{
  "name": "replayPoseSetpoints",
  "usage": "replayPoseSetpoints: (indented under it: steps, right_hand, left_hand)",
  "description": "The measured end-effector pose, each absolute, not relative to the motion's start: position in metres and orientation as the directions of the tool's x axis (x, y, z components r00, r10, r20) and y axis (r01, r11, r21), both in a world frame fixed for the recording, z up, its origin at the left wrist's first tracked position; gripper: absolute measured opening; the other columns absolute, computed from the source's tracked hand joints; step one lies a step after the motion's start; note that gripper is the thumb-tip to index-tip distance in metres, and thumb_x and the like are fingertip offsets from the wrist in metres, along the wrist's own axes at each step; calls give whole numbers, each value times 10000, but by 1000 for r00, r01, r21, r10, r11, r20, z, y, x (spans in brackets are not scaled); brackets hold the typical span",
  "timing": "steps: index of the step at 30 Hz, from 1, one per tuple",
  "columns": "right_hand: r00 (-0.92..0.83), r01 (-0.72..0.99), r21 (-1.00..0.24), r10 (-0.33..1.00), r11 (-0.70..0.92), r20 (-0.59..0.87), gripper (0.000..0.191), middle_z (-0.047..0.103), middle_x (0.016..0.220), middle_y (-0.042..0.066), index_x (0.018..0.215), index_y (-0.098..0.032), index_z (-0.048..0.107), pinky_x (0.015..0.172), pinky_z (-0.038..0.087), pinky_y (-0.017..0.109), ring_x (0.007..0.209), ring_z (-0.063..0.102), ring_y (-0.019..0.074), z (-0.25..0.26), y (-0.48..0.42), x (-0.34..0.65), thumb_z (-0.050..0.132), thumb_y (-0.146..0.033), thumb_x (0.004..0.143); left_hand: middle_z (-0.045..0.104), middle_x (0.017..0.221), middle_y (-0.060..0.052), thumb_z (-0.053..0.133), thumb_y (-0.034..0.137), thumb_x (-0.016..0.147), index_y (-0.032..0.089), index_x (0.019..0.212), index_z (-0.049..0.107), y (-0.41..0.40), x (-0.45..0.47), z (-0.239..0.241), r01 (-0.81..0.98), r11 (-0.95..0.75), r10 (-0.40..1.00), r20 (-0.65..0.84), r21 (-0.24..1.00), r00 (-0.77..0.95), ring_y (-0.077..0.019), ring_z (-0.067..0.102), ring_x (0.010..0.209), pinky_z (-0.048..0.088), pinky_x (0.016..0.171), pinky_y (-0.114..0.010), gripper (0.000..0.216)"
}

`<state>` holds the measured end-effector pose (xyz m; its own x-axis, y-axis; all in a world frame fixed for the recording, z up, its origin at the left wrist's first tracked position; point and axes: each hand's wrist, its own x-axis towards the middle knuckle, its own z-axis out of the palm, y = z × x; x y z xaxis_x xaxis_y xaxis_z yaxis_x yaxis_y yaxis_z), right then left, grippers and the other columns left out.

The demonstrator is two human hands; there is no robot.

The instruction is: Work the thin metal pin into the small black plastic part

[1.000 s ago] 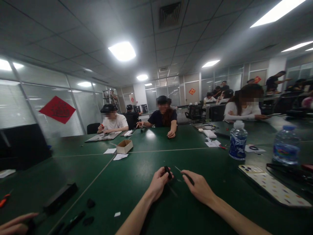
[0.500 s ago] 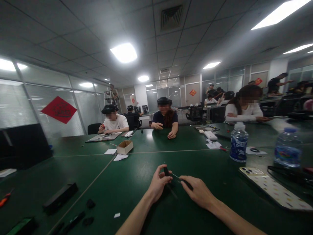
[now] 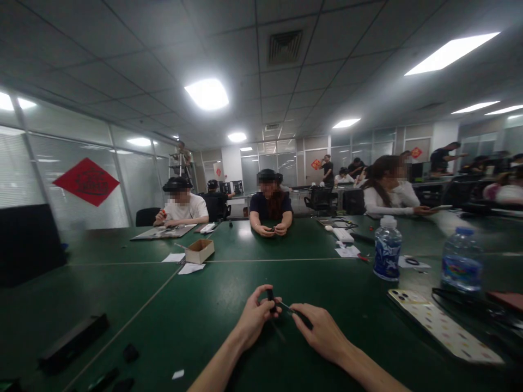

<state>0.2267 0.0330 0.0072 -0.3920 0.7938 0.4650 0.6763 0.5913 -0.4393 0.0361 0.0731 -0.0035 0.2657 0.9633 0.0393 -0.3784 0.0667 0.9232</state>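
My left hand [image 3: 253, 318] is closed around a small black piece [image 3: 270, 294], held upright between thumb and fingers above the green table. Its exact kind is too small and dark to tell. My right hand [image 3: 321, 331] grips a screwdriver [image 3: 285, 306], whose thin metal shaft points left at the black piece. Most of the handle is hidden in the palm. The tip reaches the left fingers, but whether it touches the piece I cannot tell.
On the right stand two water bottles [image 3: 387, 250], with a phone in a patterned case [image 3: 441, 324] before them. A small cardboard box [image 3: 199, 251] lies beyond my left hand. Black parts [image 3: 73, 340] are scattered at lower left. Co-workers sit across the table [image 3: 229, 283].
The view has turned slightly, so most things sit further left. My hands keep the black piece and screwdriver close together. The person opposite has brought both hands together.
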Motion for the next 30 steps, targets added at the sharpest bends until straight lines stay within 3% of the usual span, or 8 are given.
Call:
replayPoseSetpoints:
  steps: [6, 13, 20, 25, 30]
  right_hand:
    - [-391, 673, -460, 806, 579, 444, 300, 668, 909, 58, 1031, -200, 633, 751, 486, 296, 812, 627, 193, 13, 30, 227, 394, -327, 901]
    - [-410, 654, -485, 811, 580, 417, 320, 667, 971, 68, 1070, -207, 621, 778, 490, 312, 860, 626, 201, 15, 28, 227, 376, -322, 900]
    - [-437, 638, -492, 805, 592, 402, 341, 664, 1003, 77, 1069, -200, 619, 808, 486, 334, 895, 622, 210, 9, 31, 228, 365, -349, 899]
    - [-444, 628, -513, 811, 585, 380, 349, 669, 996, 71, 1065, -195, 626, 796, 496, 335, 883, 629, 209, 10, 31, 228, 376, -364, 891]
    - [-416, 641, -527, 830, 557, 372, 350, 673, 1009, 70, 1078, -204, 626, 790, 503, 336, 883, 633, 210, 7, 34, 230, 385, -369, 885]
  left_hand:
    - [664, 956, -135, 613, 152, 756, 166, 1154, 446, 74, 34, -3, -400, 101, 959, 18, 911, 282, -135, 648, 706, 497, 633, -233, 432]
    - [664, 955, -129, 612, 281, 782, 181, 1145, 423, 73, 32, -4, -373, 129, 960, -22, 919, 278, -123, 642, 583, 472, 494, -198, 421]
    - [653, 970, -116, 634, 260, 770, 182, 1182, 426, 75, 33, -8, -389, 91, 965, 15, 917, 260, -89, 602, 542, 438, 466, -177, 469]
    - [627, 880, -74, 689, 304, 728, 120, 1010, 566, 74, 34, -8, -339, 33, 958, 67, 940, 280, -47, 539, 498, 373, 433, -153, 359]
    - [618, 878, -74, 657, 362, 755, 118, 961, 578, 73, 35, -6, -345, 25, 951, 84, 938, 298, -53, 550, 509, 398, 455, -157, 329]
